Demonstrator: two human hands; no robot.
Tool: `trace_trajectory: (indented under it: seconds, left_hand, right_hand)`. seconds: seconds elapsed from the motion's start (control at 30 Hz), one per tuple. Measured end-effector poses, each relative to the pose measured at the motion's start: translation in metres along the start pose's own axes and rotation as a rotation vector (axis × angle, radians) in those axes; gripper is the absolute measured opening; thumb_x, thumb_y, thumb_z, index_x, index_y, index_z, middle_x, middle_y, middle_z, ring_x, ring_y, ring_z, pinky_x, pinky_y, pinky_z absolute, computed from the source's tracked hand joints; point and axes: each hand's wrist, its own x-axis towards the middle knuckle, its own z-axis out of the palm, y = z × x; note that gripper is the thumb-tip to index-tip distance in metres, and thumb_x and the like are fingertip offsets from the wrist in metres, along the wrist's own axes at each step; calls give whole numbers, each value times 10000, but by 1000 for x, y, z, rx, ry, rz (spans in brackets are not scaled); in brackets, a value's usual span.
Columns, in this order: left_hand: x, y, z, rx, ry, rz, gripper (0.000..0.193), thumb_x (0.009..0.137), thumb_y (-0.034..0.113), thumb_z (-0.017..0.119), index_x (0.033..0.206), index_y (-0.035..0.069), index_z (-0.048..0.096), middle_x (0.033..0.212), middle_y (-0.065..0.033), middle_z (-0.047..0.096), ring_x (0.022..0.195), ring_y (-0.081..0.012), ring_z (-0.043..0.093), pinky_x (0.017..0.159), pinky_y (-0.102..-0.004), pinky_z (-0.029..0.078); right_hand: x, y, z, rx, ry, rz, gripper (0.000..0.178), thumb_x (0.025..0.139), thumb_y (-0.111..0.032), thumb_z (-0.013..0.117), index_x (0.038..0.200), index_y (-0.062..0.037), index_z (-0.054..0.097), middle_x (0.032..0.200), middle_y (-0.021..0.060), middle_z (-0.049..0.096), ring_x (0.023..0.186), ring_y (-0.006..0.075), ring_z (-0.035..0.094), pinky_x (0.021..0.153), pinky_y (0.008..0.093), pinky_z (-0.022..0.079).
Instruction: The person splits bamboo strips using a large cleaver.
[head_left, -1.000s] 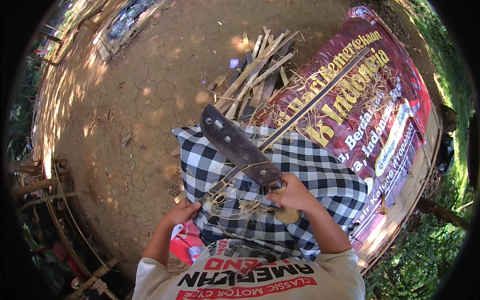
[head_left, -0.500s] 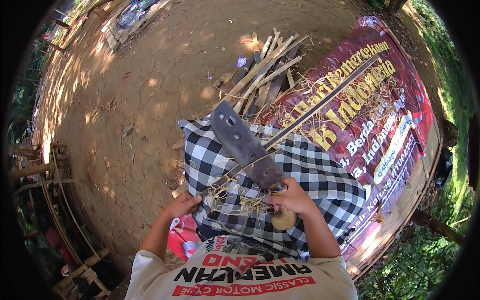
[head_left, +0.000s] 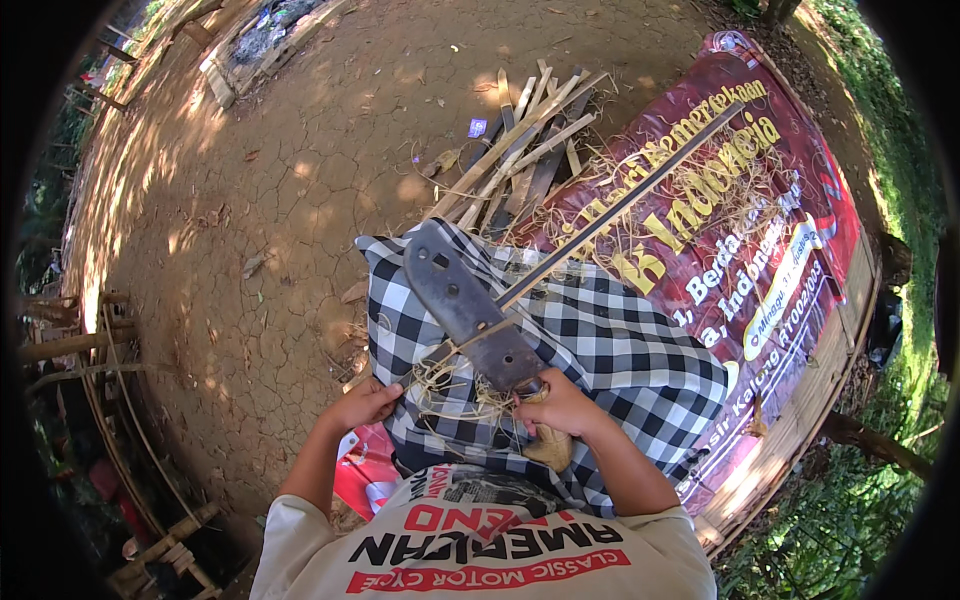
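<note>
Over checked cloth [head_left: 640,345], the right hand [head_left: 556,404] grips a machete [head_left: 466,308].

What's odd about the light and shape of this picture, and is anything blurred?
Head view: fisheye distortion bows the bamboo edge, and the corners go black; head view: sunlight dapples the ground, with shade between; head view: the knife looks fairly sharp, the dim left rim murky.

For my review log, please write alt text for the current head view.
A right hand grips a broad knife crossing a long strip, whose near end the left hand holds, above a checked cloth; sticks and a red banner lie beyond.
</note>
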Motion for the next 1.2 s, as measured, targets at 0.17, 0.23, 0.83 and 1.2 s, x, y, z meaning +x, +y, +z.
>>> trace_trajectory:
  seconds: [0.17, 0.23, 0.83, 1.2]
  left_hand:
    - [-4, 2, 5, 27, 20, 28, 567, 961, 503, 510, 549, 127, 404, 497, 43, 360, 430, -82, 312, 411, -255, 251]
    - [0, 0, 6, 37, 42, 41, 582, 980, 490, 479, 533, 121, 439, 488, 44, 379, 424, -78, 318, 414, -255, 250]
    - [-3, 5, -2, 89, -53, -36, 621, 989, 503, 443, 519, 97, 432, 470, 11, 393, 415, -99, 347, 409, -255, 282]
    - [-1, 2, -5, 85, -78, -65, 646, 977, 543, 436, 508, 99, 410, 450, 10, 376, 405, -107, 343, 406, -266, 281]
  right_hand:
    - [-4, -7, -11, 49, 5, -80, 150, 731, 28, 657, 858, 27, 577, 663, 55, 585, 539, 134, 581, 515, 285, 466]
    - [-2, 2, -12, 208, 36, -141, 156, 725, 33, 662, 857, 29, 580, 663, 56, 589, 530, 130, 577, 508, 279, 463]
    - [8, 14, -21, 258, -283, 30, 181, 704, 41, 685, 827, 20, 553, 668, 75, 576, 518, 159, 576, 480, 284, 453]
    - [0, -4, -17, 102, 25, -154, 161, 698, 52, 660, 807, 12, 548, 644, 71, 568, 515, 165, 577, 517, 291, 473]
